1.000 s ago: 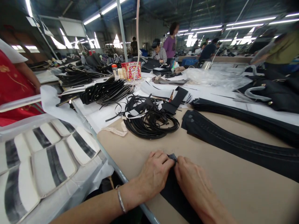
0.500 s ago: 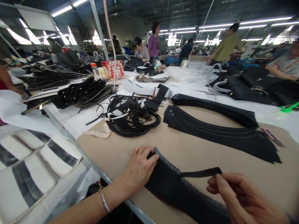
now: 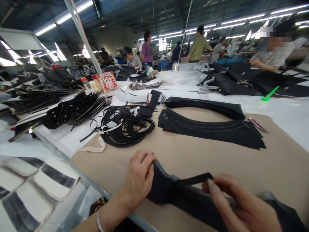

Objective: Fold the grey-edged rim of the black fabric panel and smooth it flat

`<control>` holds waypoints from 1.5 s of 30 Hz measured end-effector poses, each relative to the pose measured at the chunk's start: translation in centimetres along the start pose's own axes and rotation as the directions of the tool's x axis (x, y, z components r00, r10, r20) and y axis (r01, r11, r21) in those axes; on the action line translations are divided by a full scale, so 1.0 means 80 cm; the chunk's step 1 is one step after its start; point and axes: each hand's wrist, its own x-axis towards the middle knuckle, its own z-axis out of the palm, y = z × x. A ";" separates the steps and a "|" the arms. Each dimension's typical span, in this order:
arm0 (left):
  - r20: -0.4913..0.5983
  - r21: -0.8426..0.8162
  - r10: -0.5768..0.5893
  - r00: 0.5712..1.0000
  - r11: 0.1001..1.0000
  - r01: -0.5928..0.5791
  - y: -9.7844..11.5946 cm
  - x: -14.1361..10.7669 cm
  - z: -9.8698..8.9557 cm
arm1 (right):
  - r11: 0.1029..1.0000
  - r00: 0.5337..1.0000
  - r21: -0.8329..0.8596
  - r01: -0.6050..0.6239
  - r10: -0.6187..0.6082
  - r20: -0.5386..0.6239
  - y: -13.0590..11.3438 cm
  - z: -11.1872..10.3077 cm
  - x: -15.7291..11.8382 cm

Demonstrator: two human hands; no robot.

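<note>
A curved black panel [image 3: 162,187], leather-like, lies on the tan board [image 3: 116,164] near the front edge, with a grey rough border along its upper side. My left hand [image 3: 140,175] is closed on the panel's left end, thumb on top. My right hand [image 3: 241,201] pinches the free end of a narrow black strip [image 3: 195,179] between thumb and finger. That strip runs left to the panel's border and stands raised off it. The panel is creased near where the strip meets it. Part of the panel is hidden behind my right hand.
Beyond lie a coil of black strips [image 3: 125,137], stacked curved black panels [image 3: 207,132] and pink-handled snips [image 3: 257,125]. Black pieces [image 3: 72,109] are piled at the left. White panels with dark bands [image 3: 55,175] lie left of the metal table edge. Several people work in the background.
The camera view has swung to the right. The panel has become creased and bent near the strip, and its right part shows more. Both hands keep their hold.
</note>
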 end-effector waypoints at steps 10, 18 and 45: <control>0.264 -0.363 -0.280 0.923 0.858 0.364 0.035 0.009 0.027 | 0.951 0.903 0.253 0.177 -0.260 0.342 -0.016 0.041 0.035; 0.549 -0.590 -0.407 0.730 0.429 0.684 0.023 0.004 0.031 | 0.955 0.878 -0.013 0.296 -0.267 0.397 0.025 0.039 0.000; 0.144 0.066 -0.074 0.987 0.996 0.065 0.009 0.012 0.024 | 0.865 0.837 -0.089 0.495 -0.446 0.318 0.039 0.031 -0.002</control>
